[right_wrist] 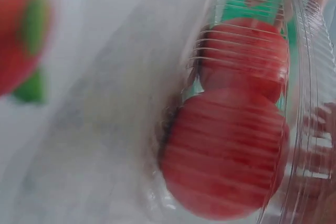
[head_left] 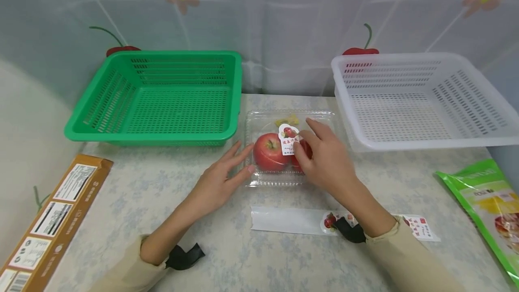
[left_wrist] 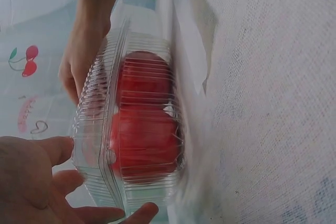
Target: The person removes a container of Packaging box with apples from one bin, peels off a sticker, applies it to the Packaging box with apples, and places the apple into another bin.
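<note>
**Head view: both hands at the apple box**

Head camera gives me a table (head_left: 162, 184) under a pale, blue-flowered cloth, with a curtain printed with cherries and blossoms hanging close behind. A green basket (head_left: 162, 98) stands at the back left and a white basket (head_left: 417, 98) at the back right. A brown cardboard box (head_left: 52, 220) lies along the left edge, a green snack bag (head_left: 490, 211) at the right edge, and a clear sleeve with a printed label (head_left: 308, 221) lies just in front of the arms.

Between the baskets sits a clear plastic clamshell (head_left: 289, 118) holding two red apples (head_left: 269, 152). I see my left hand (head_left: 220, 179) with fingers straight, their tips resting against the clamshell's left side. My right hand (head_left: 326, 157) lies over the lid, fingers curled; it seems to pinch the white sticker (head_left: 289, 141) on top, though the fingertips are partly hidden. Both wrist views are blurred and show little beyond ribbed plastic over the red fruit.
</note>
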{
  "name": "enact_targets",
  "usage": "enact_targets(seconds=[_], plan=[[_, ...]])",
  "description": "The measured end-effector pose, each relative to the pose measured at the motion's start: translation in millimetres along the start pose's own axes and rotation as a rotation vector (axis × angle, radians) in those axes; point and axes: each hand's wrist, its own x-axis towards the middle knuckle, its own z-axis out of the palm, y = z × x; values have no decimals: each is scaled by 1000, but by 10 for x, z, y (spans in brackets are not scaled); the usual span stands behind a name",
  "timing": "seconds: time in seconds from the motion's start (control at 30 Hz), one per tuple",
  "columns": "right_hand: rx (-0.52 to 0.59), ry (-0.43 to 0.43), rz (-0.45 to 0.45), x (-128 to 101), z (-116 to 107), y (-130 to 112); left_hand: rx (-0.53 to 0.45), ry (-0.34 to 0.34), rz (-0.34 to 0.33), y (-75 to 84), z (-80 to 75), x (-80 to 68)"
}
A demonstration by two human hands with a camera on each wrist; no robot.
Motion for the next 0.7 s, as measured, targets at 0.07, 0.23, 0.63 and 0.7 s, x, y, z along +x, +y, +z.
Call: enact_targets(seconds=[0.07, 0.23, 0.63, 0.7], plan=[[34, 38, -10, -25, -1, 18, -3, 0, -2, 4, 8, 1], [-62, -109, 19, 35, -44, 4, 0, 0, -1, 3, 17, 14], [2, -100, 14, 38, -45, 40, 4, 10, 5, 17, 20, 18], [-41, -153, 27, 65, -51, 32, -2, 13, 3, 17, 18, 20]])
